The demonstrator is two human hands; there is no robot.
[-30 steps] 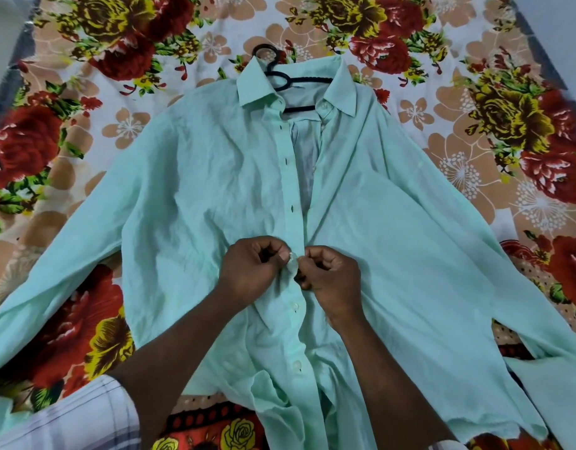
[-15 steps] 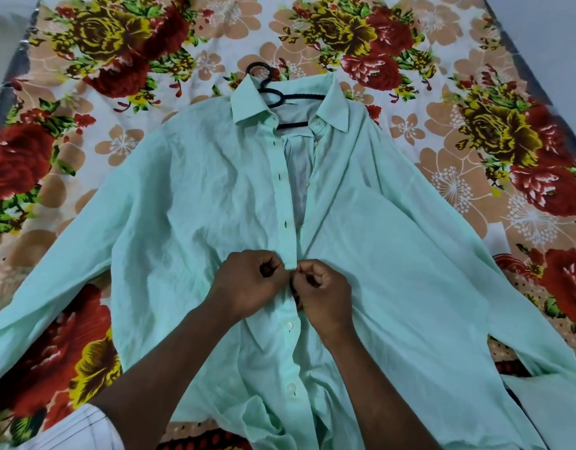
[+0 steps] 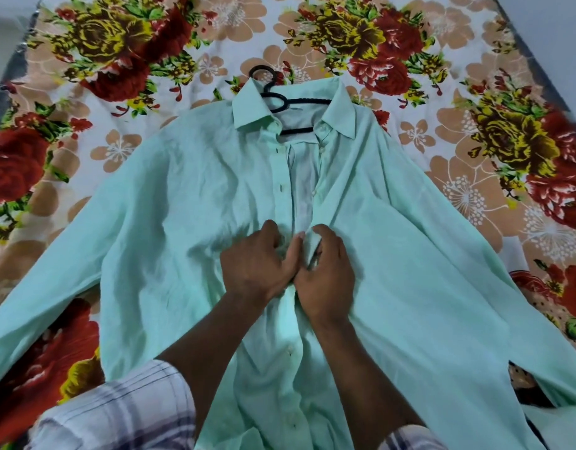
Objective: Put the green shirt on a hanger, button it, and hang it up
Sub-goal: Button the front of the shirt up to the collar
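Observation:
The mint green shirt (image 3: 410, 254) lies spread flat on the bed, front up, sleeves out to both sides. A black hanger (image 3: 280, 99) sits inside it, its hook sticking out above the collar. The placket is closed below my hands and gapes open from there to the collar. My left hand (image 3: 257, 264) pinches the left placket edge with the buttonholes at mid-chest. My right hand (image 3: 325, 271) grips the right edge with the buttons, touching the left hand. The button between them is hidden by my fingers.
A floral bedsheet (image 3: 117, 60) with red and yellow roses covers the bed under the shirt. Grey floor shows at the far left edge (image 3: 0, 43) and top right corner. My plaid sleeves are at the bottom of the view.
Both hands have moved up the placket toward the collar and pressed closer together. The button worked on a second ago now lies fastened below them. My head has leaned in closer.

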